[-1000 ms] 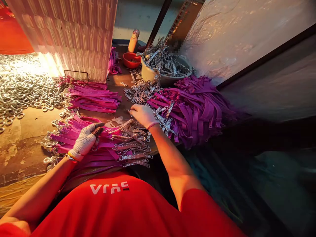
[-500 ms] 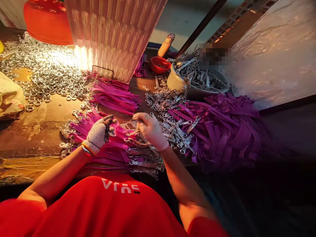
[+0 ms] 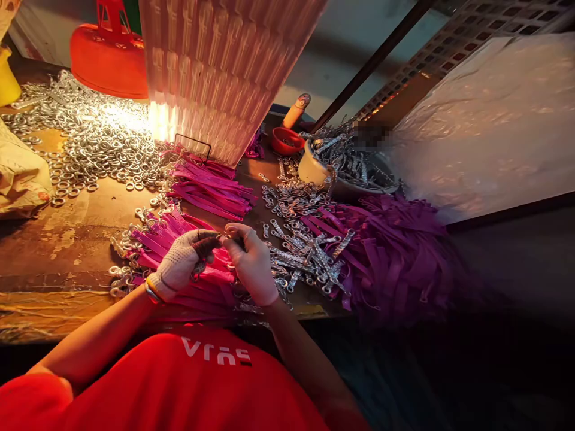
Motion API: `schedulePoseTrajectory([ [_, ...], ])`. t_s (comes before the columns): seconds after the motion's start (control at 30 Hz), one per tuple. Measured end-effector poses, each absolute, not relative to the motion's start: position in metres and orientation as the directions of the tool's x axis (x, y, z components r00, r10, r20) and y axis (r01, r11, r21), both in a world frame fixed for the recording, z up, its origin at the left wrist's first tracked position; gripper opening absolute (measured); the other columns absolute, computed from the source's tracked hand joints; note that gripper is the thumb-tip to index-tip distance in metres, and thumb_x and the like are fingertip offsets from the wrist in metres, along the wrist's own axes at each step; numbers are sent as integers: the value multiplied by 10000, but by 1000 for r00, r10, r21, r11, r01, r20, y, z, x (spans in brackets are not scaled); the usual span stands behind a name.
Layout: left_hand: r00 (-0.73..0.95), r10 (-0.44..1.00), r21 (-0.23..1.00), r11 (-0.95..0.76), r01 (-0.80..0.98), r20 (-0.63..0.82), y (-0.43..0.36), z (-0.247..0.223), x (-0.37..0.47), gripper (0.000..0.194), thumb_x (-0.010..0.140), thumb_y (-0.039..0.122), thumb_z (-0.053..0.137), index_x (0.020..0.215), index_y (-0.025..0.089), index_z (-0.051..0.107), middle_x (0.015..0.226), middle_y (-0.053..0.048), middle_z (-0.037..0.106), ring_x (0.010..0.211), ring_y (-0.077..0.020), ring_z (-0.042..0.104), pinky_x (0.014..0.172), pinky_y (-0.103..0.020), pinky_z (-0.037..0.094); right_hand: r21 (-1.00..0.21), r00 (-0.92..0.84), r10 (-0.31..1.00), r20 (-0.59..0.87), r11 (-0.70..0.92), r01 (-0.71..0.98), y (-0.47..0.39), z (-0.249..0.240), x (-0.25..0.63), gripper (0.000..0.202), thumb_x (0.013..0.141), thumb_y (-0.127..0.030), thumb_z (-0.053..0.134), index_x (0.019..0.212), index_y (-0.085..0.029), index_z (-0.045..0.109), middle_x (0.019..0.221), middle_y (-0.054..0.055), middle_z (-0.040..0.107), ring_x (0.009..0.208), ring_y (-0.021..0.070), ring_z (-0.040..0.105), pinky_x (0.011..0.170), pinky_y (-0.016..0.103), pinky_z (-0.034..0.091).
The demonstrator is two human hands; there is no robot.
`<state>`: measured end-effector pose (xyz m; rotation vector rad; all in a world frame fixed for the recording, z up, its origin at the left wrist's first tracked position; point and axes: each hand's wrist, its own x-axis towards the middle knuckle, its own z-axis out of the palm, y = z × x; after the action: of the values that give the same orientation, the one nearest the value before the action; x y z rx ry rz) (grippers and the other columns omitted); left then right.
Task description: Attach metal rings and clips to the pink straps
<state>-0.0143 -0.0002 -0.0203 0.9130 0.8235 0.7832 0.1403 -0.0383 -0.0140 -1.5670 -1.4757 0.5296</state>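
My left hand [image 3: 179, 263], in a white knit glove with dark fingertips, is closed, and small metal pieces show under its fingers. Against its fingertips, my right hand [image 3: 254, 263] pinches in a pale, thin covering. Whatever sits between the fingertips is too small and hidden to name. Beneath both hands lies a bunch of pink straps [image 3: 157, 242] with metal rings at their left ends. To the right of my right hand spread silvery braided pieces [image 3: 309, 254] with ringed ends, partly overlapping a large pile of purple straps [image 3: 395, 257].
Loose metal rings [image 3: 108, 140] heap under a red lamp [image 3: 108, 63]. A ribbed translucent panel [image 3: 220, 72] stands behind pink straps [image 3: 211, 191]. Farther right are a red bowl [image 3: 283, 143] and a pale bucket [image 3: 314, 164] of braided pieces. Plastic sheeting [image 3: 503, 126] hangs at right.
My right hand has moved left and down, bringing its fingertips to those of my left hand. My left hand has shifted slightly right and down. The camera view has also shifted.
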Motion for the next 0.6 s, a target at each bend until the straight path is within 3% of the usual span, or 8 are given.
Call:
schedulePoseTrajectory([
  [0.13, 509, 847, 965, 240, -109, -153, -3, -18, -15, 315, 854, 458, 694, 832, 164, 583, 534, 44, 511, 400, -53, 386, 381, -173, 289, -777, 140, 964, 228, 93, 623, -41, -15, 142, 299, 961, -348, 506, 1210, -219, 607, 1164, 76, 696, 1044, 205, 646, 943, 330, 502],
  [0.27, 537, 831, 972, 220, -84, -142, 0, -10, -15, 277, 882, 389, 637, 761, 184, 495, 542, 48, 483, 399, -53, 378, 374, -171, 275, -627, -60, 955, 290, 237, 742, -37, -9, 149, 360, 999, -319, 443, 1295, -169, 581, 1204, 128, 669, 1099, 225, 620, 970, 350, 459],
  [0.37, 586, 778, 921, 366, -132, -226, 7, -9, -14, 244, 867, 334, 590, 730, 202, 439, 523, 66, 391, 367, -53, 301, 336, -170, 226, -527, -184, 954, 236, 285, 801, -31, -4, 151, 297, 1006, -276, 407, 985, -192, 691, 925, 57, 714, 873, 181, 630, 812, 286, 444],
  [0.43, 621, 718, 855, 499, -143, -315, 10, -8, -12, 258, 839, 309, 571, 684, 210, 390, 522, 73, 315, 357, -53, 240, 316, -171, 191, -412, -176, 957, 231, 260, 873, -29, -3, 152, 351, 993, -281, 408, 769, -204, 668, 747, 37, 682, 726, 169, 588, 716, 286, 401],
  [0.53, 679, 601, 746, 656, -117, -422, 15, -3, -8, 291, 804, 320, 575, 636, 216, 361, 517, 73, 265, 352, -54, 190, 299, -175, 152, -179, -229, 916, 330, 299, 937, -29, -5, 157, 366, 969, -375, 444, 754, -192, 676, 711, 82, 668, 697, 201, 558, 691, 327, 359],
  [0.6, 730, 521, 702, 707, -79, -443, 20, 1, -2, 306, 803, 350, 570, 621, 218, 363, 504, 76, 240, 351, -54, 152, 300, -181, 134, -117, -266, 883, 387, 334, 935, -31, -9, 165, 392, 975, -430, 436, 836, -174, 699, 775, 116, 693, 735, 222, 573, 699, 338, 355],
])
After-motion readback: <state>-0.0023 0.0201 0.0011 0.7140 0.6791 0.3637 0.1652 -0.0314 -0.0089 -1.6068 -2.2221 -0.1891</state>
